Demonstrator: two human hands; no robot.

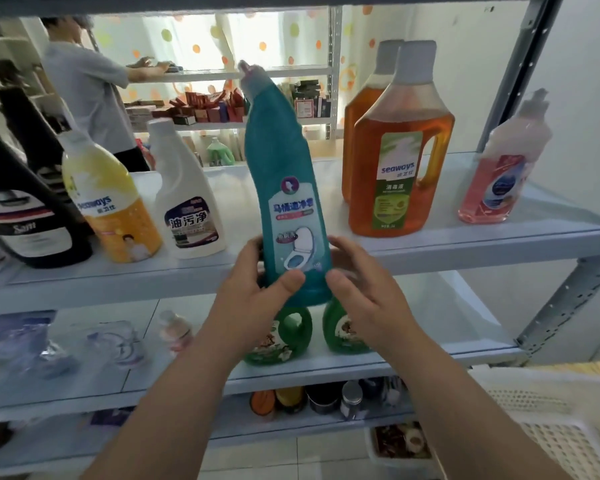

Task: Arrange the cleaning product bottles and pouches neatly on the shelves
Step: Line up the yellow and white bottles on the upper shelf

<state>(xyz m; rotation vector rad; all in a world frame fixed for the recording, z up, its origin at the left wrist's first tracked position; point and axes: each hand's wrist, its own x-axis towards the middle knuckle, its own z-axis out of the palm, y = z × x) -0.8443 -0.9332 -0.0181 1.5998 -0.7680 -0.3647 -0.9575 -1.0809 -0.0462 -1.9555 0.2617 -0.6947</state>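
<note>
- Grips the teal bottle low down with the left hand: thumb pressed across the front label, fingers curled round the back.
- Steadies the same bottle with the right hand, half open, thumb and loosely bent fingers touching its right edge.
- Holds the bottle nearly upright, nozzle leaning a little left, base in front of the upper shelf's front edge; cannot tell whether it rests there.
- Left of it on that shelf: a black bottle, a yellow bottle and a white bottle, side by side.
- Right of it: two amber bottles, one behind the other, then a pink bottle well apart.
- On the lower shelf, just behind the hands: two green bottles; further left, clear pouches, blurred.
- At lower right, a white basket; in the background, a person in a grey shirt at another rack.
</note>
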